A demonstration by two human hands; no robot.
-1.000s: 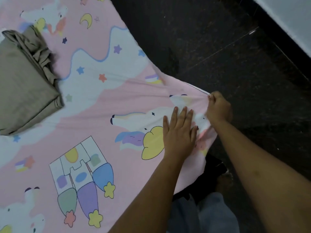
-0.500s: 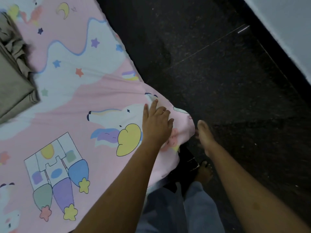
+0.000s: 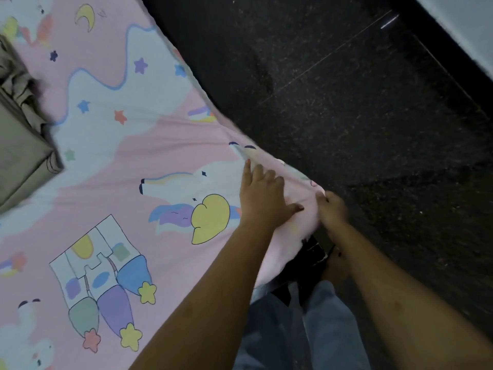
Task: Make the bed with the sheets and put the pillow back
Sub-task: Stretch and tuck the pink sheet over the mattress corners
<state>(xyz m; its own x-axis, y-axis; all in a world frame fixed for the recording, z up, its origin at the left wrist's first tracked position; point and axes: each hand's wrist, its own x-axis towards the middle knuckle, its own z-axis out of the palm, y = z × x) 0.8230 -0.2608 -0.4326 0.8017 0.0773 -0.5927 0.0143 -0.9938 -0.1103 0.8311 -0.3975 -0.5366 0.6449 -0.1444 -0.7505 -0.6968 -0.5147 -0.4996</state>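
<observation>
The floor (image 3: 346,108), dark and speckled, fills the right and far part of the view, with a pale wall (image 3: 469,28) at the far right corner. The bed takes the left, covered by the pink printed sheet (image 3: 128,145), which lies mostly flat; shallow creases run from the middle toward the near right corner. No pillow is in view. A folded grey cloth (image 3: 18,145) sits on the sheet at the left edge, well apart from my hands.

My legs (image 3: 306,329), in blue trousers, stand at the near right corner of the bed.

My left hand (image 3: 264,198) lies flat on top of the corner, fingers spread and unclenched, pinning the sheet without gripping it. My right hand (image 3: 330,209) is just beside it at the sheet's edge, fingers curled onto the hem; it appears to pinch the fabric, though the picture is blurred there and I cannot confirm how firm the hold is.

Assessment: corner fitting in progress, task early.

Risks noted:
- The hem may slip from the right fingers if the pull outruns a shallow pinch.
- Lifting the left palm too soon would let the creases spread back.
- Pulling hard here could drag the far side loose, and shift the grey cloth.
</observation>
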